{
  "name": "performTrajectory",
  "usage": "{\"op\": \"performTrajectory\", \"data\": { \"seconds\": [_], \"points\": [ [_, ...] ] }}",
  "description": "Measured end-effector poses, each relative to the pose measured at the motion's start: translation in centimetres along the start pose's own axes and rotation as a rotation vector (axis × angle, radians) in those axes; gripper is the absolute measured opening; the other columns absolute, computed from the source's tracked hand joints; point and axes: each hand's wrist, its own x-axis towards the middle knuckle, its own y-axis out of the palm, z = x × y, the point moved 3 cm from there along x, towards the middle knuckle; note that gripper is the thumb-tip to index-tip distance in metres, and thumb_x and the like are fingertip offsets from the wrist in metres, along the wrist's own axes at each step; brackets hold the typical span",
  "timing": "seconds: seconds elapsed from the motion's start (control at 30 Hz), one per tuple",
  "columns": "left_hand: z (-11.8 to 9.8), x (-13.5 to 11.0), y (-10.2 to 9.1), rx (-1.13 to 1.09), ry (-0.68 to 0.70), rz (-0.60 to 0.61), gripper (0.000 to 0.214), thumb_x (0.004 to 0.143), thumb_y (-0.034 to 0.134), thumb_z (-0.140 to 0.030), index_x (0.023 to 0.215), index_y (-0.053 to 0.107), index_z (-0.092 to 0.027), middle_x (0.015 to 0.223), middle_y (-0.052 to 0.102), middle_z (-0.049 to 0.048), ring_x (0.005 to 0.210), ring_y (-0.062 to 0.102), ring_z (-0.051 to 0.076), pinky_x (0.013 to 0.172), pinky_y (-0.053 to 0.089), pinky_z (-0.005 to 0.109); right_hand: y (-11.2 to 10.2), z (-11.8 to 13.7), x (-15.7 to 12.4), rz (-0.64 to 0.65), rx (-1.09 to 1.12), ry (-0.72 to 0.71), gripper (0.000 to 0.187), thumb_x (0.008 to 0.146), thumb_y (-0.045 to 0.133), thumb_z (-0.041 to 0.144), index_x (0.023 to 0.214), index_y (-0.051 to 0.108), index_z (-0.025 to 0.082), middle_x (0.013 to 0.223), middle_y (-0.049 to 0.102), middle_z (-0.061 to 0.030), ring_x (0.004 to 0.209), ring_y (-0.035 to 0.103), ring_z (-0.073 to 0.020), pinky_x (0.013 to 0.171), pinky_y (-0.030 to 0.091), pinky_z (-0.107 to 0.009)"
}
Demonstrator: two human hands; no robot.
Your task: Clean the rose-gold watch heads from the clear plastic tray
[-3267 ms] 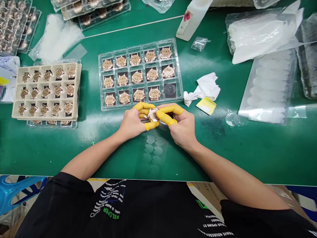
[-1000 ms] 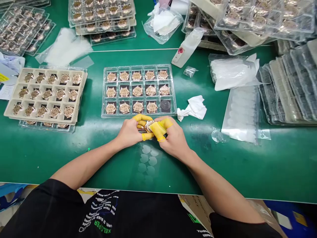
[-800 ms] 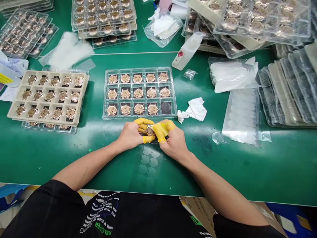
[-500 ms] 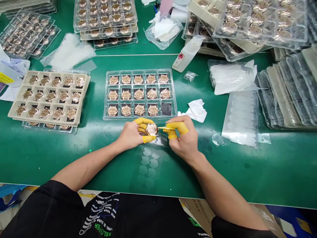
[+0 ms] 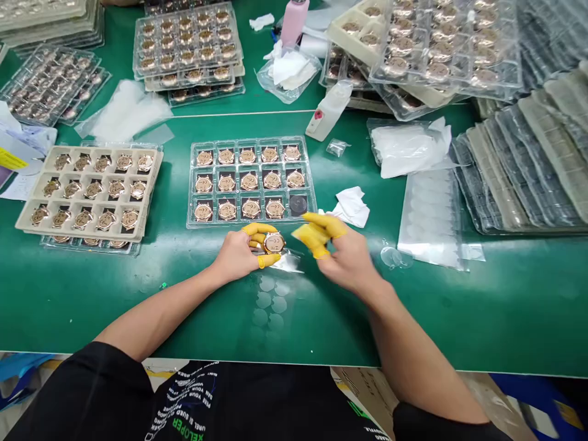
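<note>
My left hand (image 5: pixel 241 252), with yellow finger cots on several fingers, grips a rose-gold watch case (image 5: pixel 274 243) whose marked back faces up. To its right, apart from the case, is my right hand (image 5: pixel 337 245), also in yellow finger cots. Its fingers are bent together, and a pale yellow smear at their tips is too blurred to make out. Behind both hands lies a clear plastic tray (image 5: pixel 189 208) of watch cases; its front right pocket holds none. Under the watch, a clear film sheet (image 5: pixel 271 300) with round pale stickers lies on the green bench.
On the left is a beige tray (image 5: pixel 27 226) of watch cases atop a clear one. White tissue (image 5: pixel 351 206) and a white bottle (image 5: pixel 329 110) lie right of the middle tray. Stacked trays (image 5: pixel 528 159) fill the right; loaded trays (image 5: pixel 188 40) stand behind.
My right hand's fingertips have drawn back from the watch case and are smeared by motion. The watch case has tilted slightly in my left hand. The whole view has shifted a little.
</note>
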Motion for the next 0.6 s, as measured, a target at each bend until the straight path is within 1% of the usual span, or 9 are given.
{"op": "performTrajectory", "data": {
  "seconds": [0.07,0.17,0.2,0.3,0.4,0.43,0.5,0.57,0.6],
  "points": [
    [-0.1,0.1,0.0,-0.001,0.014,-0.021,0.059,0.065,0.094,-0.028,0.12,0.074,-0.016,0.102,0.085,0.0083,0.093,0.083,0.02,0.089,0.068,0.033,-1.6,-1.4,-0.2,0.06,-0.052,0.029,0.038,0.098,0.062,0.029,0.135,0.066,0.024,0.108,0.074,-0.0093,0.093,0.067,-0.0248,0.08,0.055,-0.042],
    [-0.3,0.1,0.2,0.003,0.071,-0.018,0.057,0.067,0.094,-0.03,0.119,0.074,-0.017,0.105,0.085,0.0082,0.094,0.083,0.02,0.091,0.068,0.033,-1.9,-2.0,-0.3,-0.078,-0.078,0.127,0.032,0.098,0.065,0.035,0.127,0.071,0.024,0.114,0.075,-0.013,0.103,0.066,-0.0291,0.09,0.054,-0.049],
    [-0.3,0.0,0.3,0.011,0.096,-0.006,0.056,0.068,0.093,-0.031,0.119,0.074,-0.017,0.104,0.085,0.0076,0.093,0.083,0.02,0.091,0.068,0.034,-1.2,-1.8,-0.3,-0.092,-0.003,0.178,0.033,0.099,0.066,0.037,0.129,0.07,0.025,0.111,0.076,-0.0117,0.1,0.067,-0.0275,0.09,0.055,-0.048],
    [-0.2,-0.3,0.5,0.045,0.185,0.036,0.051,0.072,0.09,-0.031,0.119,0.075,-0.018,0.101,0.085,0.0052,0.087,0.082,0.018,0.09,0.069,0.033,2.0,-0.4,-0.5,0.028,0.308,0.326,0.042,0.098,0.067,0.042,0.136,0.065,0.025,0.102,0.08,-0.0059,0.088,0.069,-0.0208,0.082,0.056,-0.04],
    [-0.1,-0.4,0.6,0.091,0.237,0.062,0.049,0.076,0.087,-0.032,0.122,0.075,-0.019,0.099,0.085,0.0038,0.086,0.082,0.018,0.09,0.069,0.033,3.8,0.7,-0.8,0.062,0.466,0.425,0.041,0.094,0.071,0.046,0.128,0.069,0.023,0.096,0.079,-0.0046,0.078,0.067,-0.0169,0.073,0.054,-0.034],
    [-0.1,-0.4,0.6,0.097,0.223,0.061,0.053,0.076,0.088,-0.033,0.126,0.073,-0.02,0.1,0.085,0.0037,0.087,0.082,0.018,0.091,0.069,0.034,3.7,0.7,-0.6,0.026,0.477,0.439,0.04,0.092,0.073,0.046,0.124,0.072,0.023,0.094,0.079,-0.0041,0.075,0.066,-0.0161,0.072,0.053,-0.033],
    [-0.1,-0.3,0.5,0.086,0.152,0.05,0.066,0.075,0.09,-0.035,0.136,0.067,-0.021,0.102,0.085,0.0049,0.092,0.083,0.02,0.093,0.069,0.036,2.8,-0.2,0.1,-0.116,0.444,0.457,0.034,0.088,0.076,0.044,0.115,0.075,0.023,0.09,0.078,-0.0031,0.073,0.062,-0.0152,0.072,0.052,-0.033],
    [-0.1,-0.2,0.4,0.065,0.089,0.032,0.075,0.073,0.092,-0.036,0.141,0.063,-0.021,0.104,0.086,0.0071,0.095,0.084,0.022,0.091,0.069,0.037,1.5,-1.9,1.5,-0.249,0.361,0.479,0.028,0.087,0.078,0.043,0.106,0.078,0.023,0.087,0.076,-0.0028,0.072,0.058,-0.0152,0.071,0.05,-0.033],
    [-0.1,-0.1,0.3,0.064,0.073,0.029,0.076,0.073,0.093,-0.037,0.141,0.064,-0.021,0.104,0.086,0.0081,0.096,0.084,0.023,0.091,0.069,0.037,1.0,-2.9,2.4,-0.259,0.324,0.493,0.026,0.087,0.078,0.043,0.102,0.079,0.023,0.086,0.076,-0.0029,0.07,0.057,-0.0153,0.069,0.049,-0.033]
  ]
}}
